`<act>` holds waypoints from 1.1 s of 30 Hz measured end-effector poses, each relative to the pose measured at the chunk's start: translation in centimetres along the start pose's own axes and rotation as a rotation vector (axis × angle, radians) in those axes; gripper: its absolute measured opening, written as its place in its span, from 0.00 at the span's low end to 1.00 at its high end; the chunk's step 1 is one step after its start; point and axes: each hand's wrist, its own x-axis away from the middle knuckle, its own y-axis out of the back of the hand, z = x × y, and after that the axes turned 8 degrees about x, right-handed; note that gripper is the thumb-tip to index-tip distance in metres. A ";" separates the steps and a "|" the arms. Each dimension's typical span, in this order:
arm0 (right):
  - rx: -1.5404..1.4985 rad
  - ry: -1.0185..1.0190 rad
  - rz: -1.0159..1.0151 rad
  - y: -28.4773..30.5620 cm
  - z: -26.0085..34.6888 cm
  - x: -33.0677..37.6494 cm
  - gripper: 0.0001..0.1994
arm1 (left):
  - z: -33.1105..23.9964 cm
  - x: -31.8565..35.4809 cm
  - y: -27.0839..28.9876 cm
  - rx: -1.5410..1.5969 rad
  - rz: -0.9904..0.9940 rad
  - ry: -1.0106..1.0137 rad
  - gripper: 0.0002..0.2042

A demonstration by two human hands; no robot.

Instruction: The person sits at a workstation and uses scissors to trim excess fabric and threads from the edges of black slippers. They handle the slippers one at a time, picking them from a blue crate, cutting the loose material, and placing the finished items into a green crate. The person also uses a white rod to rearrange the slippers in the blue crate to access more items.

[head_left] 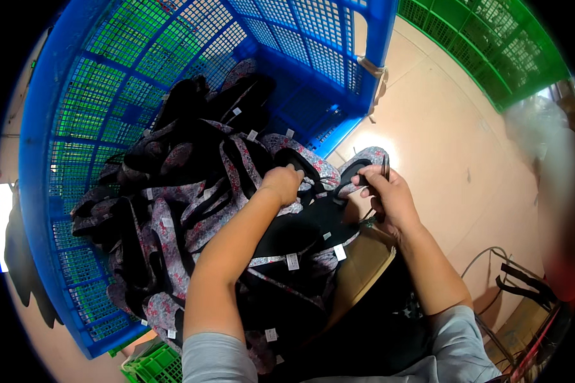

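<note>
My left hand (283, 184) is closed on the black-lined edge of a slipper-shaped cloth piece (322, 167) with grey-and-pink floral fabric. Its fingertips are partly hidden in the fold. To the right, my right hand (393, 195) pinches the black edge of another floral part (369, 155), which seems to belong to the same piece. A thin dark pointed tool (386, 167), perhaps thread snips, sticks up from that hand; its lower part is hidden by the fingers. Below the hands lie black cloth parts (291, 235) with white tags (292, 262).
A large blue mesh crate (38, 147) lies open towards me, heaped with similar floral pieces (166, 223). Brown cardboard (367, 258) shows beside my right forearm. A green crate (492, 51) stands on the tiled floor at far right; another green crate (154, 364) is lower left.
</note>
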 end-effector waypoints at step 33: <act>0.120 0.041 0.124 -0.2 -0.7 1.4 0.06 | -10.4 44.8 -1.3 0.039 -0.334 0.499 0.14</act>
